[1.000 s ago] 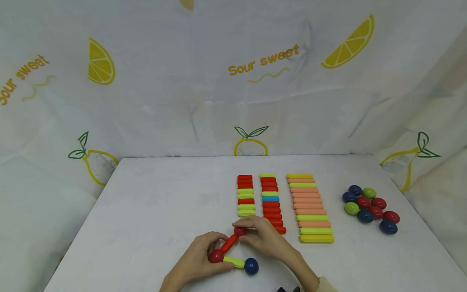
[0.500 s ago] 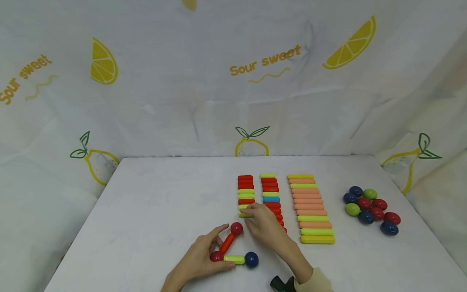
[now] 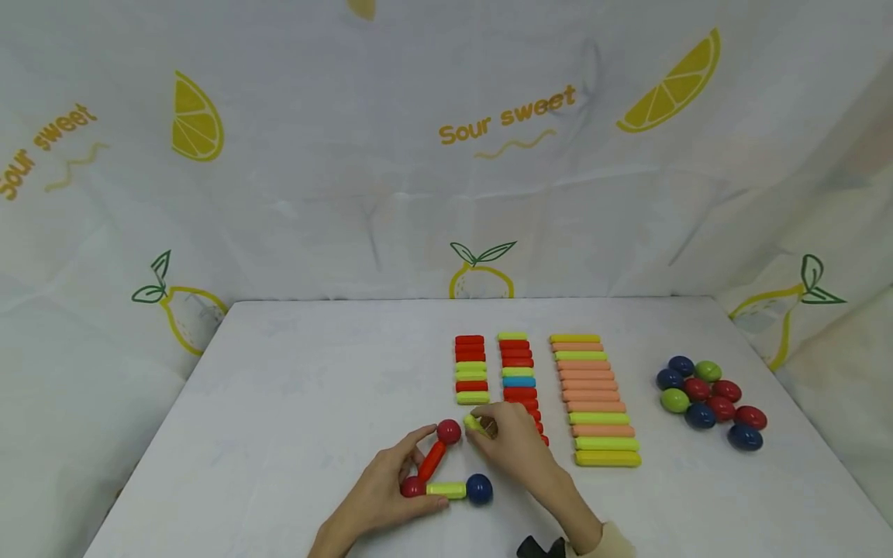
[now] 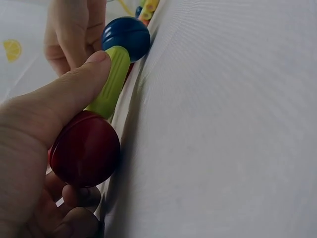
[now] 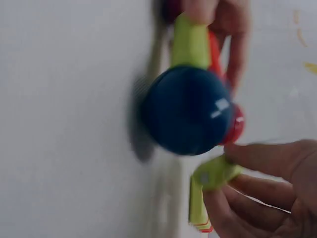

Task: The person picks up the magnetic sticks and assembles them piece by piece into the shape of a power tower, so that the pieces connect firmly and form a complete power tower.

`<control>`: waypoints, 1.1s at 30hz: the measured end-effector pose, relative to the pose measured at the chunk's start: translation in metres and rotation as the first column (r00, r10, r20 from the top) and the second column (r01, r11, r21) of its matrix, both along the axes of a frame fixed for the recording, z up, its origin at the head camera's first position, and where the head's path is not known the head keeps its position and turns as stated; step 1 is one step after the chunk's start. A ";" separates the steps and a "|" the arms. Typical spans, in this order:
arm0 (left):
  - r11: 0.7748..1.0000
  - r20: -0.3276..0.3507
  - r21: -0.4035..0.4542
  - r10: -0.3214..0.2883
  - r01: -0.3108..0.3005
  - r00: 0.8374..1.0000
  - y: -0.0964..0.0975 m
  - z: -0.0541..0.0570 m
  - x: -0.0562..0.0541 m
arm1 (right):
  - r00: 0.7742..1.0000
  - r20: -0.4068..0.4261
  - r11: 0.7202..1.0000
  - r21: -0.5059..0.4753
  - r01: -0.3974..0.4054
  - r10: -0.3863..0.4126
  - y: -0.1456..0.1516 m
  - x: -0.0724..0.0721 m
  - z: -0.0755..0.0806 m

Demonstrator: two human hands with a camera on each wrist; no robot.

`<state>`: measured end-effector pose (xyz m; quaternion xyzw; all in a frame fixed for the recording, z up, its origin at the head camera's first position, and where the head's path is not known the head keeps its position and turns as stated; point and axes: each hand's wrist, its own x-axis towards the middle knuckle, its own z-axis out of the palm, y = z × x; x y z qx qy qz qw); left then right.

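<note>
My left hand (image 3: 384, 484) holds a V-shaped assembly by the red ball (image 3: 413, 487) at its corner, the thumb lying along the yellow-green rod (image 4: 110, 84). That rod ends in a blue ball (image 3: 479, 489). From the same corner a red rod (image 3: 432, 462) runs up to a second red ball (image 3: 449, 432), close to the left index fingertip. Just right of this ball, my right hand (image 3: 512, 442) pinches a loose yellow-green rod (image 5: 213, 173) between thumb and fingers, one end showing towards the ball.
Beyond the hands lie a column of short red and yellow-green rods (image 3: 471, 376), a second column (image 3: 518, 381) partly hidden by the right hand, and longer peach and yellow rods (image 3: 591, 384). Several blue, red and green balls (image 3: 718, 407) cluster at the right of the white table (image 3: 300, 372).
My right hand has let go of the upper red ball, reached to the left column and lifted its nearest yellow-green rod, drawing it back towards that ball. The left hand keeps its hold.
</note>
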<state>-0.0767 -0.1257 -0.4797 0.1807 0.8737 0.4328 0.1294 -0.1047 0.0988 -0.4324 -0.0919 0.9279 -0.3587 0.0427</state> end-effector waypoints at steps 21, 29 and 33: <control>1.000 -0.011 -0.014 0.000 0.000 1.000 0.002 -0.001 0.000 | 0.949 0.193 0.952 -0.233 -0.201 0.248 0.006 0.010 -0.005; 0.999 -0.017 -0.032 -0.005 0.005 1.000 0.004 0.000 0.000 | 0.974 0.128 0.975 -0.150 -0.165 0.185 0.002 0.005 -0.006; 0.999 -0.021 -0.042 -0.002 0.001 1.000 0.004 0.000 0.000 | 0.996 -0.072 0.999 -0.004 -0.045 0.044 0.000 -0.006 -0.004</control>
